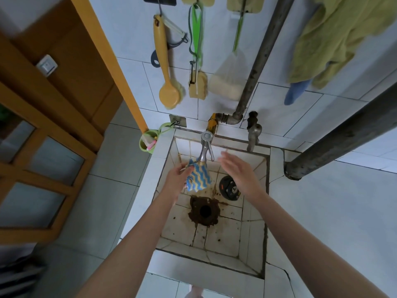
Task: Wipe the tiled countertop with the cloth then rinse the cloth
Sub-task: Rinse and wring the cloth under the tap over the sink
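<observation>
We are pinching the cloth (198, 177) in the left hand (176, 178) under the tap (205, 149) over the sink (274, 166), the right hand (237, 168) hovering spread and empty; a loose pinch risks dropping it toward the uncovered drain (204, 210).

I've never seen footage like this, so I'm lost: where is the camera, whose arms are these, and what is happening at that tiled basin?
No machine here: the camera sits on a person's head and looks down, so both bare arms are the wearer's own. Below them is a small tiled sink with a stained drain hole and a black round object beside it. The left hand grips a blue-and-yellow cloth right under the spout of the metal tap. The right hand is open, holds nothing and hovers beside the tap; it looks blurred. Whether water runs I cannot tell. A yellow brush hangs on the wall above.
</observation>
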### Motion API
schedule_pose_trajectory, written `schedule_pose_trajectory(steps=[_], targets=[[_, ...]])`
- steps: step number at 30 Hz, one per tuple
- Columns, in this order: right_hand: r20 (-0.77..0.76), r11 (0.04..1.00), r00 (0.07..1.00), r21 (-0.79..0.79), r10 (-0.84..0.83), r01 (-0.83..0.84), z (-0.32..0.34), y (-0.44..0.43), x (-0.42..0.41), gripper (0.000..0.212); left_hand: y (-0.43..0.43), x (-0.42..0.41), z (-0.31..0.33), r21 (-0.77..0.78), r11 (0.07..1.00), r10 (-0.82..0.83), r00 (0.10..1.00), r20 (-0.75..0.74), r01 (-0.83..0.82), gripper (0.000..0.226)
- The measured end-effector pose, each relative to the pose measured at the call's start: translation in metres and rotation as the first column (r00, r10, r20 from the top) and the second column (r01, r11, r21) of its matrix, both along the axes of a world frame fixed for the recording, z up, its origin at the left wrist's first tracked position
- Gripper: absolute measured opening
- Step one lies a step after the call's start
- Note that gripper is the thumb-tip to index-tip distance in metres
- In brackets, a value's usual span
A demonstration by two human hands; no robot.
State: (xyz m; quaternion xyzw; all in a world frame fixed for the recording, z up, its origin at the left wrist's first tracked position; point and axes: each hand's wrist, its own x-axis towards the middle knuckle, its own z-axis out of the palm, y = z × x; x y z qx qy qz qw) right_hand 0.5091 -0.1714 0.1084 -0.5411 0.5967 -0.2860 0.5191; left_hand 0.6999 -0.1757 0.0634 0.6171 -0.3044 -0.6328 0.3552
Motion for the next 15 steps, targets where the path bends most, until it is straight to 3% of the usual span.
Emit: schedule_pose_trajectory(steps=[5,10,15], targets=[[-0.013,0.968,0.999,0.246,-0.036,0.038,-0.033,0.005,0.009,0.039,0.001,0.004,-0.006,0.007,0.999,-0.052,0.999,0.002,0.052,0.032],[0.03,0.944,0.999,0.328,-0.041,0.029,-0.041,-0.011,0.027,0.036,0.004,0.007,-0.007,-0.003,0.995,-0.103,0.995,0.005,0.103,0.016],[0.152,0.956,0.985,0.294,-0.076,0.028,-0.043,-0.017,0.037,0.035,0.005,0.011,-0.005,0.007,0.997,-0.075,0.997,0.019,0.075,0.021]])
